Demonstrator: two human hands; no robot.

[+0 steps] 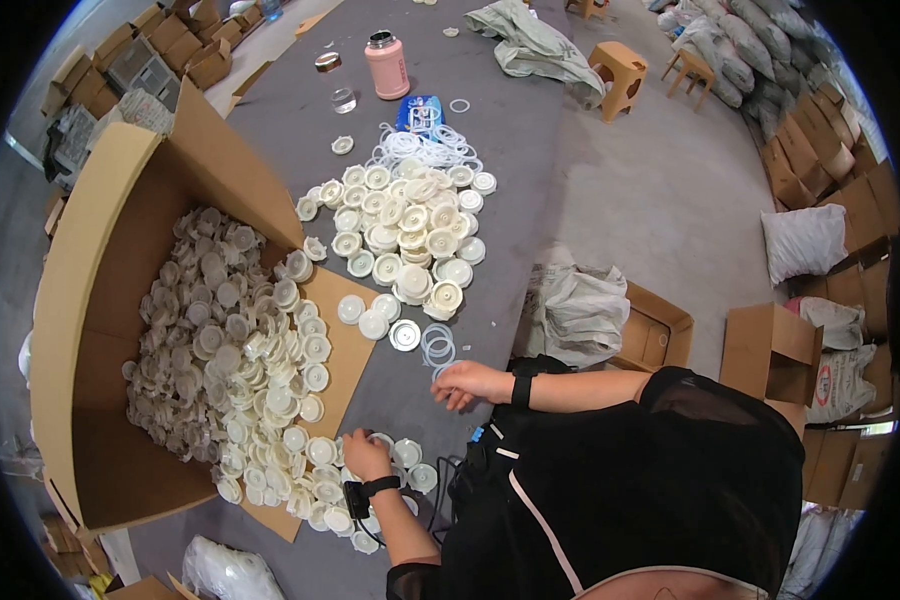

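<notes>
Head view: I note round white plastic caps, ribbed and disc-shaped, spilling from a tipped brown cardboard box onto the grey surface. A second heap of white caps lies further out, with thin translucent rubber rings beyond it and a blue packet beside a pink cylindrical bottle. My left hand rests curled on caps at the box mouth; fingers bent, grip unclear. My right hand sits loosely curled on the surface just below two rings; whether it pinches anything I cannot tell.
</notes>
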